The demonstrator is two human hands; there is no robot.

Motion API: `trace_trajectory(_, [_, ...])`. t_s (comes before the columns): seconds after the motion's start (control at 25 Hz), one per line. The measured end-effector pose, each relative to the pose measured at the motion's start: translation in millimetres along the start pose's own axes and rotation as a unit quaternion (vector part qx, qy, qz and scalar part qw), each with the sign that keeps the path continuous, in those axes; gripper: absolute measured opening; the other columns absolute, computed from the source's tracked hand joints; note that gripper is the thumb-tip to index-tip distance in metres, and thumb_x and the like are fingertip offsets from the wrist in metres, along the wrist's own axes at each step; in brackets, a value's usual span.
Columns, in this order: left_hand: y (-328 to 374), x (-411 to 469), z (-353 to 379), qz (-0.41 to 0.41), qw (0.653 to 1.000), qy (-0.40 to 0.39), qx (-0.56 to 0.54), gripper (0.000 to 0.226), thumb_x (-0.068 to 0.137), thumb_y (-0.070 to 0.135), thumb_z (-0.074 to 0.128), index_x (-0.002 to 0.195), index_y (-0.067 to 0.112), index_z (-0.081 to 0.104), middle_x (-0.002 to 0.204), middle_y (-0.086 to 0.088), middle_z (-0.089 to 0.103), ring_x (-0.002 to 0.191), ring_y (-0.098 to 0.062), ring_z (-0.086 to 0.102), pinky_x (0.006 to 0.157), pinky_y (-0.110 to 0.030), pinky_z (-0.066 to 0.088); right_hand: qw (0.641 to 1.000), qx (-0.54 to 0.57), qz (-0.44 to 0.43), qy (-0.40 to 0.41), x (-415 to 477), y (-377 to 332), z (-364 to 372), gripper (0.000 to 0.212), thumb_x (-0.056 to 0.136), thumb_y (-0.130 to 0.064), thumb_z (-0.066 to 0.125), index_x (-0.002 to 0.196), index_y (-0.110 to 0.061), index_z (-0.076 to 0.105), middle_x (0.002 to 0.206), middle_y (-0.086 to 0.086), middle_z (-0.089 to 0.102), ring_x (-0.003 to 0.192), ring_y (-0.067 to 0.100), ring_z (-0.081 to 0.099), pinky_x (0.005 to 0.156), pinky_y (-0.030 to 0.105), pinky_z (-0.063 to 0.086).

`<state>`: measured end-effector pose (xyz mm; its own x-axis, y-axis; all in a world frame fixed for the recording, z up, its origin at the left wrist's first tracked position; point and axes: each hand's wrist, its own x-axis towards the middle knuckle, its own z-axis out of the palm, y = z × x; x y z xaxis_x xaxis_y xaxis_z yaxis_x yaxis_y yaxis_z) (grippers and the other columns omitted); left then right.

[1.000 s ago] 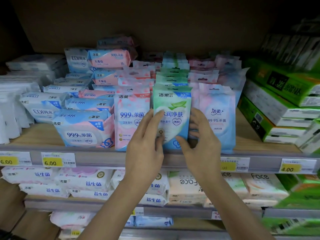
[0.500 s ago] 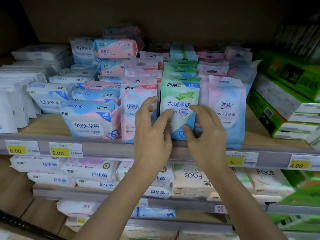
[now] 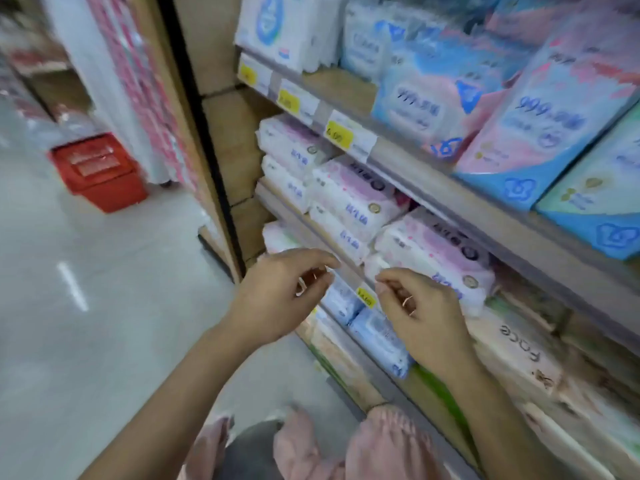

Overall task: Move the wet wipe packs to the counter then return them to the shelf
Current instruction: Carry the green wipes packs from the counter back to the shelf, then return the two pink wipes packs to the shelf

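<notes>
Wet wipe packs stand on the upper shelf edge (image 3: 408, 157) at the right: a blue-and-pink pack (image 3: 426, 98), a tall pink pack (image 3: 540, 133) and a green pack (image 3: 602, 195) at the frame's edge. My left hand (image 3: 284, 292) and my right hand (image 3: 419, 313) hang below that shelf, in front of the lower rows of white and pink packs (image 3: 353, 199). Both hands hold nothing, with fingers loosely curled and thumbs apart from the forefingers. Neither touches a pack. The picture is blurred by motion.
A red shopping basket (image 3: 98, 171) sits on the pale floor (image 3: 86, 306) at the left, past the wooden end panel (image 3: 225, 140) of the shelving. Yellow price tags (image 3: 337, 135) line the shelf edges. Pink clothing (image 3: 346, 445) shows at the bottom.
Both hands have let go of the green pack, which stays on the shelf, and dropped to the lower shelves. The view has swung left and down toward the aisle floor.
</notes>
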<state>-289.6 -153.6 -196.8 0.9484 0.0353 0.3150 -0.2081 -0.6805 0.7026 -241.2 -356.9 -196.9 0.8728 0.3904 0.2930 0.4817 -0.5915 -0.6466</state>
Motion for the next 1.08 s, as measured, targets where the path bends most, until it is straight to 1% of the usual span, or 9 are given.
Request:
trace_trajectory(0.08, [-24.9, -64.5, -13.3, -0.109, 0.992, 0.031, 0.049, 0.02, 0.087, 0.028, 0.056, 0.102, 0.024, 0.068, 0.086, 0.01, 0.067, 0.071, -0.004, 0.059, 0.068, -0.025, 0.05, 0.988, 0.003, 0.005, -0.157, -10.1, 6.0, 47.2, 0.009, 0.085, -0.018, 0.062, 0.091, -0.015, 0.069, 0.076, 0.0, 0.069, 0.066, 0.013, 0.062, 0.067, 0.031, 0.051])
trace_trajectory(0.16, [-43.1, -132.3, -24.2, -0.217, 0.972, 0.06, 0.072, 0.018, 0.089, 0.02, 0.058, 0.104, 0.023, 0.068, 0.09, 0.008, 0.067, 0.074, -0.004, 0.059, 0.071, -0.026, 0.051, 0.953, -0.015, -0.02, -0.302, -21.1, 0.8, 94.1, 0.013, 0.086, -0.016, 0.064, 0.098, -0.014, 0.07, 0.077, 0.001, 0.068, 0.07, 0.017, 0.064, 0.072, 0.033, 0.052])
trace_trajectory(0.28, [-61.1, -240.9, -37.7, -0.39, 0.912, 0.106, 0.078, 0.02, 0.09, 0.017, 0.057, 0.107, 0.021, 0.067, 0.095, 0.007, 0.067, 0.079, -0.005, 0.061, 0.077, -0.025, 0.051, 0.884, -0.05, -0.097, -0.455, -39.8, -40.4, 166.9, 0.022, 0.089, -0.02, 0.059, 0.107, -0.013, 0.068, 0.08, -0.002, 0.063, 0.075, 0.015, 0.06, 0.075, 0.029, 0.048])
trace_trajectory(0.36, [-66.9, -307.9, -43.1, -0.482, 0.861, 0.148, 0.062, 0.021, 0.091, 0.017, 0.055, 0.108, 0.022, 0.067, 0.096, 0.009, 0.067, 0.083, -0.006, 0.062, 0.08, -0.027, 0.051, 0.839, -0.066, -0.16, -0.515, -51.7, -83.5, 211.6, 0.025, 0.09, -0.024, 0.055, 0.11, -0.014, 0.066, 0.083, -0.005, 0.062, 0.079, 0.013, 0.059, 0.075, 0.027, 0.046])
trace_trajectory(0.52, [-69.7, -432.5, -56.1, -0.618, 0.75, 0.237, -0.008, 0.02, 0.091, 0.019, 0.055, 0.106, 0.025, 0.066, 0.094, 0.015, 0.064, 0.086, -0.004, 0.062, 0.081, -0.024, 0.049, 0.754, -0.072, -0.296, -0.582, -86.3, -197.7, 305.3, 0.026, 0.091, -0.026, 0.053, 0.114, -0.017, 0.063, 0.091, -0.007, 0.062, 0.08, 0.009, 0.055, 0.074, 0.022, 0.04])
trace_trajectory(0.68, [-89.5, -542.7, -97.7, -0.682, 0.657, 0.318, -0.042, 0.019, 0.091, 0.018, 0.057, 0.105, 0.025, 0.067, 0.096, 0.011, 0.067, 0.086, -0.004, 0.062, 0.079, -0.018, 0.046, 0.702, -0.056, -0.348, -0.619, -137.9, -312.8, 400.7, 0.027, 0.092, -0.024, 0.054, 0.117, -0.016, 0.062, 0.094, -0.004, 0.064, 0.081, 0.012, 0.058, 0.084, 0.028, 0.048])
trace_trajectory(0.76, [-108.8, -591.1, -132.0, -0.702, 0.634, 0.321, -0.046, 0.021, 0.091, 0.018, 0.056, 0.108, 0.022, 0.067, 0.098, 0.01, 0.067, 0.084, -0.004, 0.061, 0.084, -0.023, 0.048, 0.683, -0.063, -0.352, -0.637, -163.9, -359.5, 441.2, 0.026, 0.092, -0.023, 0.055, 0.116, -0.016, 0.062, 0.094, -0.003, 0.065, 0.081, 0.013, 0.059, 0.083, 0.029, 0.048])
trace_trajectory(0.88, [-145.3, -656.9, -208.4, -0.714, 0.621, 0.323, -0.035, 0.023, 0.09, 0.016, 0.057, 0.11, 0.018, 0.067, 0.102, 0.003, 0.069, 0.085, -0.011, 0.062, 0.087, -0.029, 0.049, 0.671, -0.083, -0.345, -0.651, -191.1, -415.9, 495.1, 0.025, 0.091, -0.02, 0.056, 0.114, -0.014, 0.064, 0.091, -0.002, 0.064, 0.078, 0.014, 0.059, 0.08, 0.025, 0.046])
trace_trajectory(1.08, [-208.8, -714.3, -349.9, -0.683, 0.603, 0.412, -0.002, 0.024, 0.09, 0.017, 0.056, 0.113, 0.018, 0.066, 0.101, 0.005, 0.067, 0.09, -0.013, 0.063, 0.088, -0.029, 0.049, 0.671, -0.141, -0.297, -0.664, -199.5, -470.2, 572.6, 0.023, 0.091, -0.019, 0.057, 0.112, -0.013, 0.065, 0.09, -0.002, 0.065, 0.08, 0.013, 0.06, 0.075, 0.019, 0.039])
